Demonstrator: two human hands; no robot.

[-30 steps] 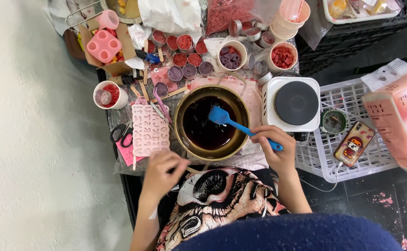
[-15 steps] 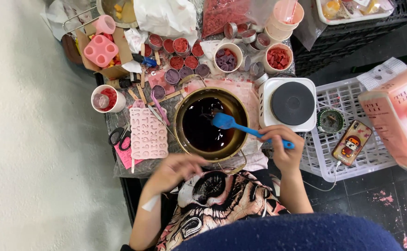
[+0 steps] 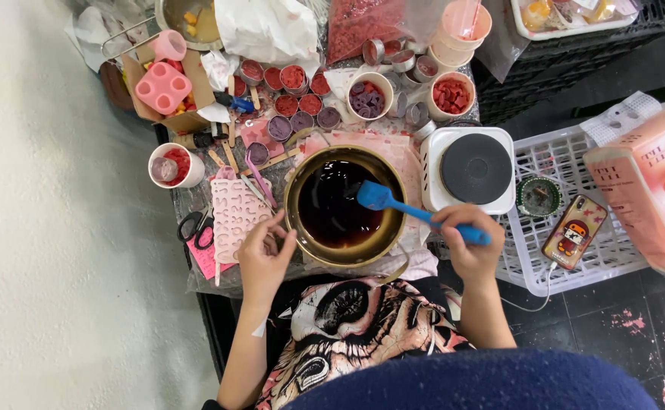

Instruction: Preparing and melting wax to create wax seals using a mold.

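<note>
Pot (image 3: 302,220) of dark liquid sits mid-table beside the white hotplate (image 3: 475,168). I see my left hand (image 3: 262,257) touching its near-left rim, fingers loosely curled. My right hand (image 3: 470,241) grips the blue spatula (image 3: 412,209), blade over the liquid. Pink mould (image 3: 235,214) lies just left.

Bright, even, diffuse overhead lighting; shadows soft and short. Pale wall (image 3: 36,228) at left near overexposed. Small specular glare on dark liquid in brass pot (image 3: 345,203) (rim also glints). Sharp focus centrally; slight softness at frame edges, dark blue foreground shape (image 3: 469,383) blurred.
</note>
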